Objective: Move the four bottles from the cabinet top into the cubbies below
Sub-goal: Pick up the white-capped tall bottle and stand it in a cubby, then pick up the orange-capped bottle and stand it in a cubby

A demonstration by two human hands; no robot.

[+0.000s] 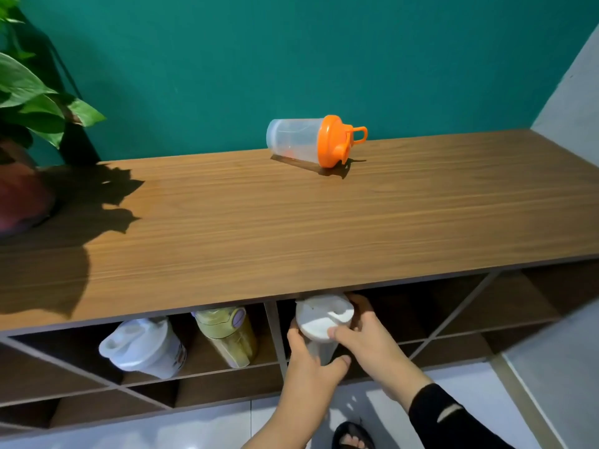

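A clear bottle with an orange lid (316, 141) lies on its side at the back of the wooden cabinet top (259, 228). In the cubbies below, a white-lidded bottle (142, 346) leans at the left and a yellow-green bottle (227, 338) stands beside it. Right of the divider, a clear bottle with a white lid (321, 319) is at the mouth of a cubby. My left hand (308, 367) grips its body from below. My right hand (366, 338) holds it at the lid and right side.
A potted plant (29, 102) with large green leaves stands at the left end of the cabinet top, casting a shadow. A green wall rises behind. Diagonal dividers (453, 319) cross the cubbies at the right. My sandalled foot (353, 437) is on the white floor.
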